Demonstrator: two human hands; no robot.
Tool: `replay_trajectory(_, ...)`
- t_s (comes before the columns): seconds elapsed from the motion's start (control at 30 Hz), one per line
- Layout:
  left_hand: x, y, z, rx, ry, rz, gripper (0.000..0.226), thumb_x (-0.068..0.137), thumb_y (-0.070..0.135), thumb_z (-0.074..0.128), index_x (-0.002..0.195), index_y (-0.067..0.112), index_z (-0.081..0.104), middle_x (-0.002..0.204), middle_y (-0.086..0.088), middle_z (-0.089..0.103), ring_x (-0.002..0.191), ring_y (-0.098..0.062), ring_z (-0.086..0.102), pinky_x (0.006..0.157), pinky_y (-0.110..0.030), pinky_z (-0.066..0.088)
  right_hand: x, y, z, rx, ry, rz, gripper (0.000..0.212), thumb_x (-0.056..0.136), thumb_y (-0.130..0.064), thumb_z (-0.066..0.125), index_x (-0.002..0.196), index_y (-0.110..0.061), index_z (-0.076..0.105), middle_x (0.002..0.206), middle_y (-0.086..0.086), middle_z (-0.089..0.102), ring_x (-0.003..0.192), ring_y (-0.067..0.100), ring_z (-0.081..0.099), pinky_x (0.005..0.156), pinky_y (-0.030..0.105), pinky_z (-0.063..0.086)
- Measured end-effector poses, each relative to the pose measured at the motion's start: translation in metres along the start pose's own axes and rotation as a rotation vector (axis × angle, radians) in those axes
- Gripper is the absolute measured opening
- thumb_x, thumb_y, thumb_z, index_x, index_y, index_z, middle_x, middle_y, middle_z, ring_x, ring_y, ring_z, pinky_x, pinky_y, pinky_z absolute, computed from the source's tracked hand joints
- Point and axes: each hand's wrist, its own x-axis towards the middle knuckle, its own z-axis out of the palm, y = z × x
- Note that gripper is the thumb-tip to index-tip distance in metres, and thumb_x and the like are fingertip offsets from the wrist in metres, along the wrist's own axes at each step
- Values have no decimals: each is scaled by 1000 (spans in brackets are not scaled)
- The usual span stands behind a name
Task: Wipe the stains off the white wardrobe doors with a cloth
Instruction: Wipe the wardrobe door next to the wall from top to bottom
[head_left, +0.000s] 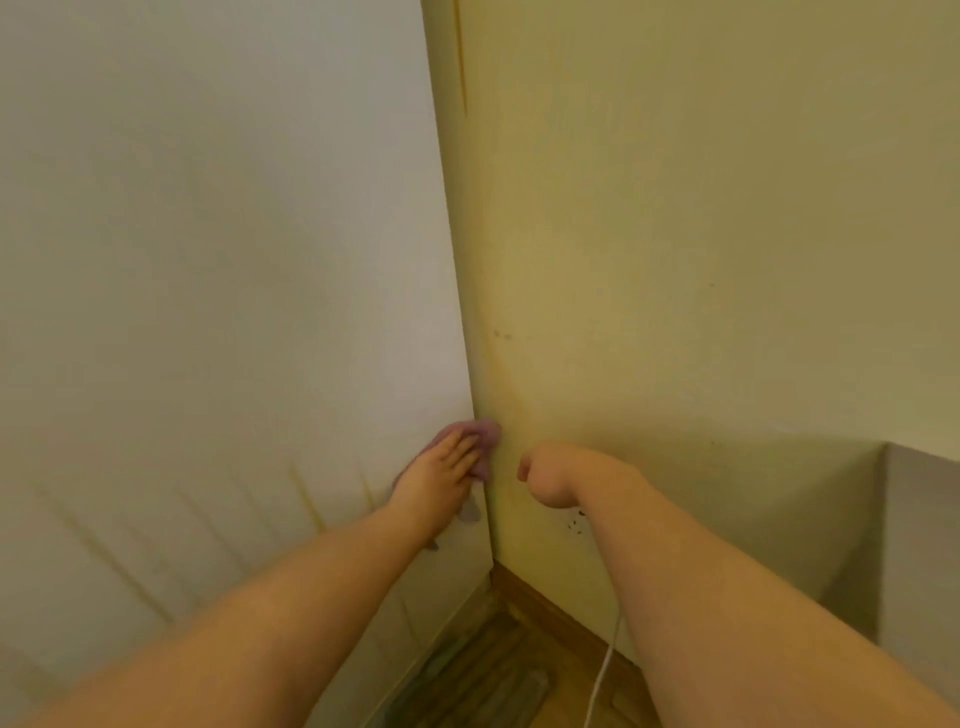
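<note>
- Yellowish wall (701, 234) on your right, w/ small dark specks and an orange streak (460, 57) near the top.
- Wood baseboard (550, 605) along the wall's bottom; wood floor (483, 675) below.
- White cord (605, 670) hangs down to the floor.
- Grey box-like furniture (919, 545) at far right.

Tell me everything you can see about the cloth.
The cloth is a small, soft, pinkish-purple rag, bunched up. The left hand presses it flat against the white wardrobe door, near the door's right edge beside the yellow wall. A greyish end hangs below the hand. The fingers cover most of it.
</note>
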Motion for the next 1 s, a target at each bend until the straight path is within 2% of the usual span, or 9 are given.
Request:
replay_trajectory(0.07, -4, -6, -8, 8, -118, -163, 52, 98, 30, 35, 147, 13, 30, 158, -4, 16, 145, -27, -13, 114, -38, -16, -1, -3, 0, 24, 15, -16, 43, 95, 0, 33, 136, -2, 43, 141, 16, 42, 128, 28, 41, 99, 30, 35)
replay_trajectory(0.17, -14, -7, 24, 75, -142, -328, 42, 93, 46, 16, 109, 71, 46, 120, 55, 34, 134, 4, -29, 102, -18, -27, -2, -6, 1, 9, -9, -29, 44, 92, 1, 34, 134, -4, 46, 139, 16, 45, 127, 29, 43, 101, 33, 38)
replay_trajectory(0.2, -12, -10, 18, 136, -167, -374, 34, 88, 56, 21, 102, 73, 47, 112, 57, 36, 131, 12, -20, 101, -18, -30, -1, -6, 1, 12, -17, -29, 44, 92, 0, 34, 134, -4, 47, 138, 15, 46, 126, 29, 44, 102, 33, 38)
replay_trajectory(0.27, -19, -23, -27, 138, -291, -289, 37, 89, 57, 35, 122, 54, 51, 130, 38, 43, 139, 5, -10, 103, -22, -27, -1, -9, 0, 22, -31, -40, 44, 91, 1, 35, 133, -4, 48, 138, 15, 46, 126, 28, 44, 102, 32, 38)
replay_trajectory(0.37, -13, -54, -94, 322, -125, -176, 49, 101, 25, 30, 146, 5, 28, 156, -12, 19, 145, -31, 2, 111, -40, -18, -9, -19, -8, 61, -9, -84, 43, 94, 0, 32, 135, -2, 45, 141, 16, 42, 130, 27, 40, 102, 29, 33)
replay_trajectory(0.57, -53, -88, -153, 360, -3, -323, 57, 101, 30, 33, 149, 4, 18, 158, -14, 9, 145, -33, 0, 111, -40, -19, -4, -32, -11, 280, 195, -149, 46, 96, -4, 32, 141, -11, 36, 146, 12, 36, 132, 25, 36, 102, 24, 30)
replay_trajectory(0.73, -112, -96, -154, 390, 188, -319, 50, 78, 33, 41, 105, 3, 72, 116, -17, 66, 113, -37, 59, 113, -41, 9, -8, -52, -18, 423, 353, -234, 59, 88, 4, 34, 143, -14, 30, 146, 13, 36, 132, 27, 36, 106, 31, 32)
replay_trajectory(0.9, -162, -94, -144, 349, 195, -289, 50, 74, 23, 35, 101, 7, 74, 115, -14, 67, 109, -35, 62, 104, -41, 27, -15, -62, -18, 435, 445, -284, 64, 87, 5, 33, 146, -15, 23, 153, 6, 23, 138, 24, 26, 112, 33, 24)
replay_trajectory(1.0, -176, -104, -151, 366, 304, -315, 49, 74, 18, 35, 103, 7, 73, 118, -17, 64, 110, -38, 61, 107, -45, 23, -17, -67, -20, 456, 457, -310, 64, 88, 5, 32, 147, -16, 19, 154, 5, 18, 140, 21, 21, 113, 33, 21)
